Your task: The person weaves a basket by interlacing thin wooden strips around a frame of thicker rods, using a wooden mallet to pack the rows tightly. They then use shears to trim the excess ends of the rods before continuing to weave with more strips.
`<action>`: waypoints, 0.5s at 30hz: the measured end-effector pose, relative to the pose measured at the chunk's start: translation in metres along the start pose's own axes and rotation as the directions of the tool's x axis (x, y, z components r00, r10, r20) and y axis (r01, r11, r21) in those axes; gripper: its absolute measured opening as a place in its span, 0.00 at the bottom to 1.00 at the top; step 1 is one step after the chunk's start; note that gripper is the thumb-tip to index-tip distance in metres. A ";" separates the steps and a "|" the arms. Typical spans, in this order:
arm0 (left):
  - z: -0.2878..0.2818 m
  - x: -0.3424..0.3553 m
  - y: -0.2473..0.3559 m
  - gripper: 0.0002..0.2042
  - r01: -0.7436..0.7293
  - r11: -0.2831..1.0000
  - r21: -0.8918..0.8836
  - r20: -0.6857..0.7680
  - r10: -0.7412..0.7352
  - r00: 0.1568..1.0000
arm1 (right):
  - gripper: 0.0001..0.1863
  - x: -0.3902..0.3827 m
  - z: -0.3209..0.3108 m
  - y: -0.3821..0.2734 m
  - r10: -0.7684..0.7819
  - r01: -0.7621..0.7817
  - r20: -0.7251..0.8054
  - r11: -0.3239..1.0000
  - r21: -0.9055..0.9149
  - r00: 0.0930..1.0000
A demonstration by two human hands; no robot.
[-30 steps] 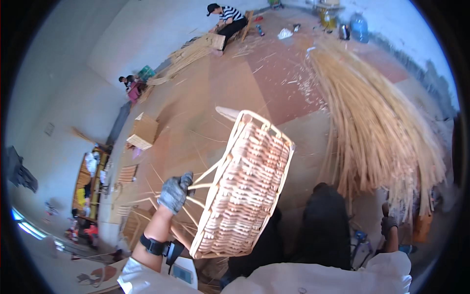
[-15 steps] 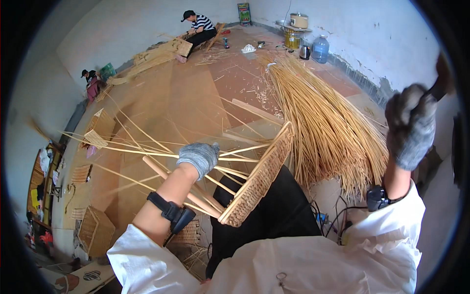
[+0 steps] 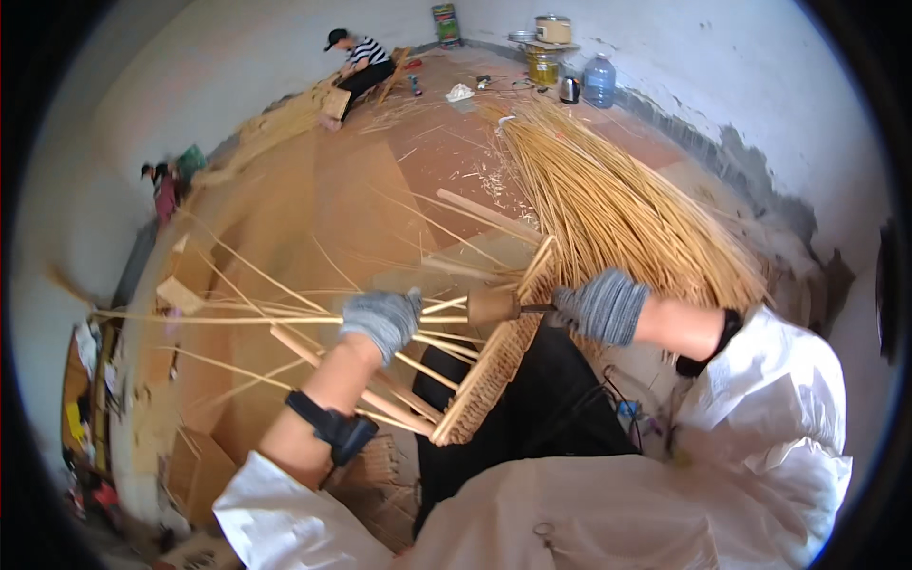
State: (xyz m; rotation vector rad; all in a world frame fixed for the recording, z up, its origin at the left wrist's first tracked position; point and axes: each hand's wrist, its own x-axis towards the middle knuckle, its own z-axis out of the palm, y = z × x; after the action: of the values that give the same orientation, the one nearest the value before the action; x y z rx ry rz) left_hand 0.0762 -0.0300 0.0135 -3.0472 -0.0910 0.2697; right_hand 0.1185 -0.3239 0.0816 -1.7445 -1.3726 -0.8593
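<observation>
My left hand [image 3: 380, 323], in a grey glove, is closed round pale rods that fan out from a woven rattan piece [image 3: 483, 399] resting over my dark-trousered legs. My right hand [image 3: 603, 306], also gloved, grips the dark handle of a mallet [image 3: 489, 304] with a light wooden head. The mallet head is at the upper part of the woven piece's rim, just right of my left hand; whether it touches the rim I cannot tell. Long rods stick out leftward past my left hand.
A long bundle of rattan [image 3: 617, 190] lies ahead right. Two co-workers [image 3: 366, 71] [image 3: 163, 185] sit along the far and left walls. A blue water jug [image 3: 598, 81], kettle [image 3: 570, 90] and pot stand at the back wall. Cartons and woven pieces lie left.
The woven piece has turned from side-on to edge-on across my lap. My right hand rose with the mallet, then came down and inward to the rim beside my left hand.
</observation>
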 end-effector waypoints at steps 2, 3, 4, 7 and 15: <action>-0.001 0.003 -0.003 0.28 -0.090 0.993 0.070 -0.032 0.093 0.995 | 0.06 -0.005 0.003 0.005 0.080 0.032 0.309 0.940 -0.340 0.948; -0.002 0.005 -0.004 0.28 -0.109 0.987 0.121 0.046 0.104 0.993 | 0.05 -0.010 0.001 0.008 0.180 0.062 0.440 0.875 -0.481 0.880; -0.004 0.008 -0.005 0.26 -0.077 0.992 0.097 0.115 0.066 0.991 | 0.08 -0.014 -0.006 0.012 0.346 -0.233 0.341 0.914 -0.332 0.874; -0.013 0.018 -0.001 0.24 -0.066 0.930 0.361 0.073 0.042 0.996 | 0.17 -0.041 -0.034 0.025 0.703 -0.725 0.235 0.557 0.406 0.671; -0.042 0.046 0.099 0.21 -0.157 0.827 -0.539 0.058 0.222 0.973 | 0.16 -0.168 0.071 0.069 0.826 -0.696 0.555 -0.455 0.555 -0.098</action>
State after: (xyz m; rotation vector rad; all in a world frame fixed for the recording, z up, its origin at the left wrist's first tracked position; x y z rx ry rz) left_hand 0.1337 -0.1286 0.0381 -3.5993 0.1639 0.5216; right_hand 0.1565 -0.3533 -0.1076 -1.2164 0.2366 0.6058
